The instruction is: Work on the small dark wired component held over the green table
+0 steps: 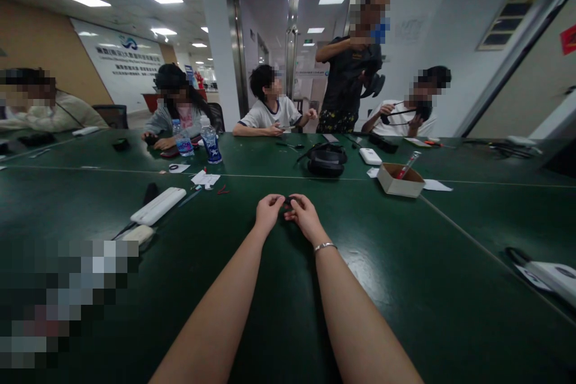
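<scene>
Both my arms reach forward over the dark green table [288,324]. Between my fingertips is a small black object [288,200], too small to name. My left hand [270,211] pinches it from the left, fingers pressed together. From the right, my right hand [305,216] grips it with thumb and forefinger, the other fingers curled below. A silver bracelet [324,246] circles my right wrist. The object is held a little above the tabletop or close to it; I cannot tell which. My fingers hide most of it.
To the left lie a white power bank-like device [158,206] and papers [206,179]. Two bottles [210,143] stand farther back. Ahead are a black headset [326,160], a white box [370,156] and an open cardboard box [400,183]. Several people sit or stand across the table.
</scene>
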`<state>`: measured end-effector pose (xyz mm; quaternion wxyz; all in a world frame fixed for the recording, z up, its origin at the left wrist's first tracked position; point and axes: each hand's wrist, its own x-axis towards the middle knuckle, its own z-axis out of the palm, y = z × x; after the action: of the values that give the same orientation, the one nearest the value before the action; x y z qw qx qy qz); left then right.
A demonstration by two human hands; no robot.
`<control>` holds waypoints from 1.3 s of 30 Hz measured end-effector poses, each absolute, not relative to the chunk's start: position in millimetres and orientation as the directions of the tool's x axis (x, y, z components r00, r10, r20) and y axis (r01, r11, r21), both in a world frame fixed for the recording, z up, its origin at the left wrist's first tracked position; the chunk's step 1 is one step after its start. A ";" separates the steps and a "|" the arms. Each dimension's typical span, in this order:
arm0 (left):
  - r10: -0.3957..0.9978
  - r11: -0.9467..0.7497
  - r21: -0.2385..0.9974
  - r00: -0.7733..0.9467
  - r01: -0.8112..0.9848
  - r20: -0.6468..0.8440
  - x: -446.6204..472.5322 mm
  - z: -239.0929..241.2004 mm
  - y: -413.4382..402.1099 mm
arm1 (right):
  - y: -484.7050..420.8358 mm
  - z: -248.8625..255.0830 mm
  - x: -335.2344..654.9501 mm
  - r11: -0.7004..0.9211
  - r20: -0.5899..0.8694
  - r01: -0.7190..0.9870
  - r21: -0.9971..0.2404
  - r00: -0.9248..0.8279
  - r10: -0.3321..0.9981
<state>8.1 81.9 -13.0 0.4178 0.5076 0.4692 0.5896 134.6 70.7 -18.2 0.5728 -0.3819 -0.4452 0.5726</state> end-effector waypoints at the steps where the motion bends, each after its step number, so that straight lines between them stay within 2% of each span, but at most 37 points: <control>1: 0.971 -0.198 0.980 -0.135 -0.002 0.196 7.9 -12.5 81.5 | 70.7 -18.3 134.5 0.059 0.080 -0.308 -0.950 -0.056 0.995; 8: 0.966 -0.197 0.978 -0.154 0.071 0.206 4.3 -13.4 78.5 | 69.3 -18.0 133.5 0.093 0.123 -0.277 -0.956 -0.093 0.988; 15: 0.960 -0.166 0.950 -0.175 0.263 0.217 4.0 -7.0 74.0 | 69.6 -18.7 133.8 0.093 0.132 -0.264 -0.960 -0.131 0.983; 20: 0.958 -0.140 0.927 -0.190 0.347 0.216 5.3 -2.6 71.6 | 66.7 -15.5 132.6 0.204 0.220 -0.149 -0.967 -0.099 0.970; 34: 0.959 -0.072 0.970 -0.252 0.233 0.132 5.9 4.7 65.7 | 58.5 -4.6 125.5 0.370 0.367 0.169 -0.914 -0.052 0.929; 39: 0.956 -0.088 0.980 -0.261 0.177 0.132 3.9 1.9 67.6 | 58.6 -6.4 124.4 0.415 0.411 0.208 -0.886 -0.064 0.909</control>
<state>3.9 67.6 1.9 0.3554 0.4932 0.5744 0.5482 124.4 58.6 -6.4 0.5328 -0.4292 -0.6507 0.3292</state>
